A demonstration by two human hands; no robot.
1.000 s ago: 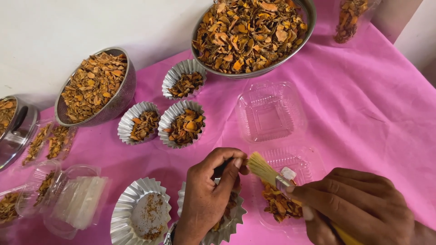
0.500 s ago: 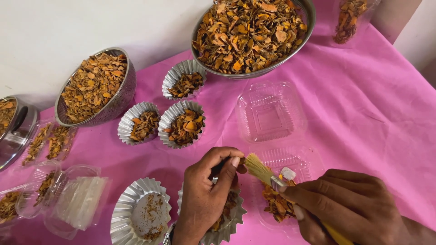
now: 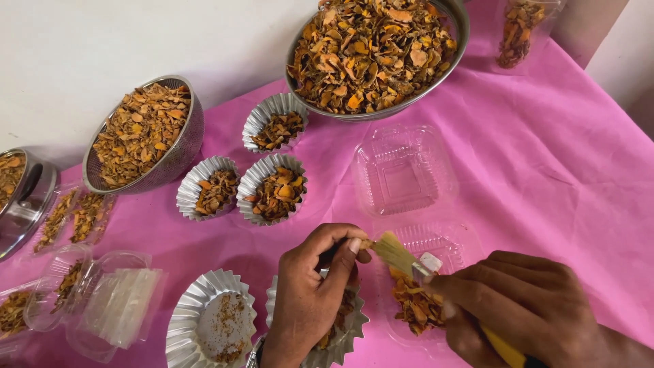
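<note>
Near the front edge of the tabletop (image 3: 565, 170), which is draped in pink cloth, the right hand (image 3: 524, 307) is closed around a yellow-handled brush (image 3: 402, 255) whose pale bristles touch a small piece pinched in the left hand (image 3: 317, 286); that piece is almost wholly hidden by the thumb and fingertips, so its kind cannot be made out. The brush handle runs off the lower border, and both wrists are cut there too. Under the left hand sits a fluted foil cup (image 3: 351, 327), mostly covered, with only a few orange-brown chips showing. Beneath the brush lies an open clear plastic clamshell tray (image 3: 443, 238) holding a small heap of dried orange chips (image 3: 415, 307), and its other half (image 3: 403, 170) stands bare just behind. Five foil cups show in all: the hidden one, one beside it (image 3: 214, 327) with mere crumbs, and three filled cups (image 3: 276, 187) toward the middle. Two steel bowls hold chips: a large one (image 3: 378, 51) at the far edge, cropped at the top, and a smaller one (image 3: 146, 133) to the left. A third steel vessel (image 3: 24, 194) is cut by the left edge. Clear plastic containers (image 3: 88, 300) crowd the front left corner, their contents hard to read, and a clear packet (image 3: 521, 31) of chips stands at the far right.
</note>
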